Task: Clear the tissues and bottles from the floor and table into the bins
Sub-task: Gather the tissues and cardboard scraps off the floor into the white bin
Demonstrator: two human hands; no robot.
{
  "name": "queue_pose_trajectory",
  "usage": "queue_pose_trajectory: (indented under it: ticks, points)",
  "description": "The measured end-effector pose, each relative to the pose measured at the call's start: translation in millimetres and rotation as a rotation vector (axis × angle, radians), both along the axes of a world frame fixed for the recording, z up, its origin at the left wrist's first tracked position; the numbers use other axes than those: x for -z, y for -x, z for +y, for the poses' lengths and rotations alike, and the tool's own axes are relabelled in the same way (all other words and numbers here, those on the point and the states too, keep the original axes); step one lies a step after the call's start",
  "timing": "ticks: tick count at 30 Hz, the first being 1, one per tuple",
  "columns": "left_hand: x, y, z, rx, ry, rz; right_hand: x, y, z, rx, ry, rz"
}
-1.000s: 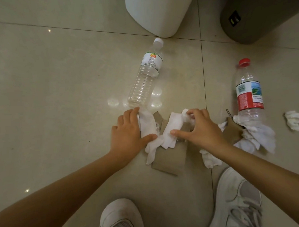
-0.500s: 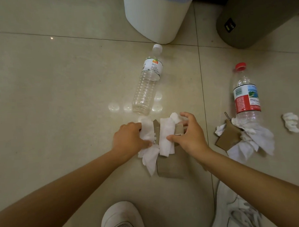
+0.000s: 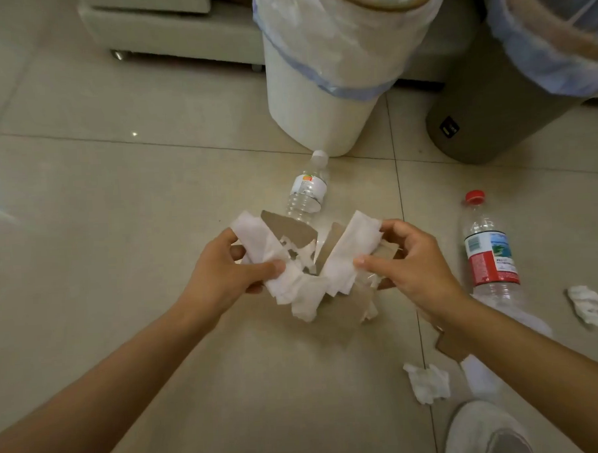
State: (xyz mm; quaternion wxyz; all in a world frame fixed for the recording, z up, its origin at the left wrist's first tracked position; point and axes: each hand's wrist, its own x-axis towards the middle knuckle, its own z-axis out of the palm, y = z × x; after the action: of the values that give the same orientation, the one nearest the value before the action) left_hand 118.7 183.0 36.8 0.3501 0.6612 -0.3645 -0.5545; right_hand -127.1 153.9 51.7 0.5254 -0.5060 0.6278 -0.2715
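Centrally, left hand (image 3: 221, 274): fingers curled, thumb pinching white tissue (image 3: 275, 261) with torn cardboard (image 3: 287, 228). Right hand (image 3: 412, 262): curled, gripping second tissue (image 3: 347, 255). Bottles (image 3: 306, 191) on floor behind and at right.

Light: soft, even, warm indoor light on my floor tiles (image 3: 119, 234).
Glare: one small bright glint on the tiles, pale sheen at left edge.
Shadows: faint under my arms.
Sharpness: slightly soft; edges bend, wide-angle.
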Motion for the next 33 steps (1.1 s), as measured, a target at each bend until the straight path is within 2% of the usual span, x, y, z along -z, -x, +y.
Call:
queue_pose_trajectory:
  ticks: [9,15,21,24,27,29,31,33]
  points:
    - [-94.1,-7.7,-80.7,-0.013,0.236,0.0,-103.4,1.4,-81.0,-0.032,0.246,-0.127]
    - [-160.7,5.9,-144.2,0.003,0.4,-0.061,-164.5,3.8,-144.8,0.043,0.44,-0.187]
    - [-215.6,26.6,-232.9,-0.052,0.516,-0.052,-208.0,-2.4,-221.3,0.167,0.629,-0.149]
    - [-222.9,36.0,-272.9,-0.101,0.503,-0.052,-215.5,-8.6,-259.7,0.248,0.687,-0.104]
    - [-210.8,41.6,-300.9,-0.096,0.401,-0.037,-205.2,-14.1,-291.8,0.261,0.694,0.021]
    - [-197.6,41.8,-308.4,-0.037,0.305,-0.008,-190.4,-16.2,-306.6,0.184,0.601,0.103]
    - [-183.9,39.4,-310.9,0.007,0.245,-0.098,-176.0,-16.4,-313.0,0.106,0.44,0.139]
    - [-174.7,35.8,-310.8,0.016,0.277,-0.202,-165.5,-15.1,-314.7,0.044,0.362,0.171]
